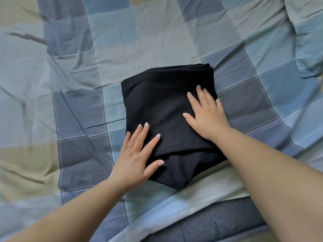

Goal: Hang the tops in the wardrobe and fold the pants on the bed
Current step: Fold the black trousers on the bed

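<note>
Pants (162, 109), black, folded into squarish bundle, lie mid-bed on checked blue quilt (70, 67). Left hand (136, 154) flat on near-left corner, fingers spread. Right hand (206, 114) flat on right edge, fingers straight. Pillow (307, 32) far right. Dark mattress edge (218, 222) near.

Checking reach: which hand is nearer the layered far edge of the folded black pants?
Right. The right hand lies flat on the folded black pants near their layered far edge; the left hand presses the near-left part.
</note>
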